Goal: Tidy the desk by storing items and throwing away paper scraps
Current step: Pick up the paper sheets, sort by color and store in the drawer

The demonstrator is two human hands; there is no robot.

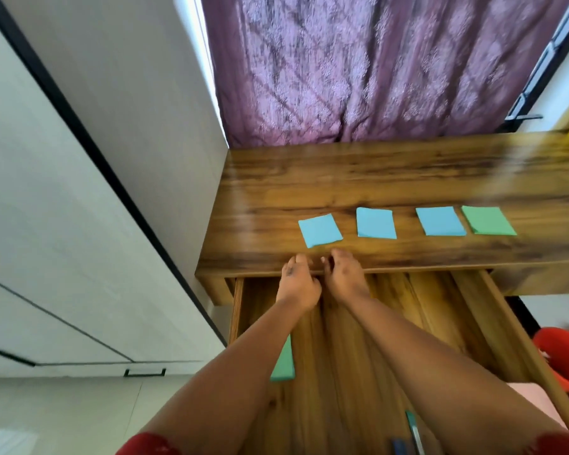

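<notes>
Here both hands reach over the open drawer to the table's front edge: the left hand loosely curled, the right hand with fingers bent down, neither holding anything. Just beyond them lie three blue paper pads and a green pad in a row. Another green pad sits inside the drawer, partly hidden by the left forearm.

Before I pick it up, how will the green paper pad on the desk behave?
The green pad looks thin and flat, so probably light and somewhat bendable. It lies flush on the smooth desk, so it may slide when pushed. Its flat shape should not roll or tip.
</notes>
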